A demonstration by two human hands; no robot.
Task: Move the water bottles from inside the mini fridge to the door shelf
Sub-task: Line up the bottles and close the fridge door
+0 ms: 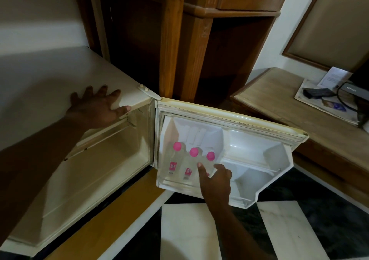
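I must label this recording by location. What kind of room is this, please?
Probably a hotel room. A mini fridge stands beside a carved wooden cabinet, and a low wooden desk holds printed papers and a black device.

We are seeing three clear, pink-capped water bottles (187, 163) standing upright side by side in the open fridge door's shelf (175, 185).

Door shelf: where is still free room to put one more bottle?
The left end of the door shelf is crowded: three pink-capped bottles stand there, the right hand on the rightmost. The compartment to their right, toward the door's outer edge, is bare.
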